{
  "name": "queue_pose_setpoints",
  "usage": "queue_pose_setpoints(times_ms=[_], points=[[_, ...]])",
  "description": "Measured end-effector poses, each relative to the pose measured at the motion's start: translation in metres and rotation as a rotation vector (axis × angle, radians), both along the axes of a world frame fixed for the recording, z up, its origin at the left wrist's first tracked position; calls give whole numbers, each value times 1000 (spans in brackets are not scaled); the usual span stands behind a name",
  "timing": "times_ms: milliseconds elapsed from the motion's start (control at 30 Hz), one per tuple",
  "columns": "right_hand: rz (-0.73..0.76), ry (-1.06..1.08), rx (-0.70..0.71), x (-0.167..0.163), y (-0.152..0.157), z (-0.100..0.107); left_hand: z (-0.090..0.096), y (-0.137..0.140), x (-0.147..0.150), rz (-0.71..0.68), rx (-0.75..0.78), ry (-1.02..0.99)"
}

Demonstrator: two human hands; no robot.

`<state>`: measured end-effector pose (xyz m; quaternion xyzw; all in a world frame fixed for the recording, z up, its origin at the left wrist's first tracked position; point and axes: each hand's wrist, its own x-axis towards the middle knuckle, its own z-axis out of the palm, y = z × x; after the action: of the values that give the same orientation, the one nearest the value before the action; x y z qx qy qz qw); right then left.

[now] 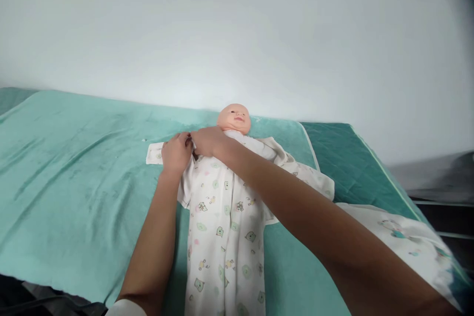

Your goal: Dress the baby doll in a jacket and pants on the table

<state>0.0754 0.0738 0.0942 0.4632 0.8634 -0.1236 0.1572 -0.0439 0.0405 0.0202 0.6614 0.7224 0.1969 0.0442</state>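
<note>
Teal towel (74, 168) covers the bed, creased, its far edge running along the white wall (259, 34). Doll (234, 118) lies face-up near the towel's middle-right, head toward the wall, dressed in a white printed romper (222, 227) that reaches to the bottom of the frame.

My left hand (176, 152) rests on the doll's shoulder area, at the romper's upper-left corner, fingers curled together and pinching cloth at the neckline. My right hand (209, 140) reaches across from the right, forearm lying over the doll's chest; its fingers are closed on the same fold of cloth, just below the chin. Both hands touch each other at the fingertips.

One romper sleeve (154, 153) lies flat to the left, ending short of open towel. The other sleeve (314, 180) spreads right, near the towel's right edge, where a darker quilted mattress (351, 163) shows.

Second printed cloth (407, 242) lies at lower right, under my forearm.

Open room: wide bare towel to the left of the doll; narrow strip on the right.
</note>
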Motion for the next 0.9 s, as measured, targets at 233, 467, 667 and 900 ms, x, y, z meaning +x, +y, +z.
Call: queue_pose_setpoints(times_ms=[233,467,667,900], points=[[48,82,75,21,1,3,3,-5,-1,24,51,-40],[45,116,115,46,-3,16,2,-7,-7,20,124,-157],[-68,140,162,73,-2,25,0,-8,-12,24,65,-127],[-101,179,182,85,-5,30,4,-10,-14,4,-95,-67]])
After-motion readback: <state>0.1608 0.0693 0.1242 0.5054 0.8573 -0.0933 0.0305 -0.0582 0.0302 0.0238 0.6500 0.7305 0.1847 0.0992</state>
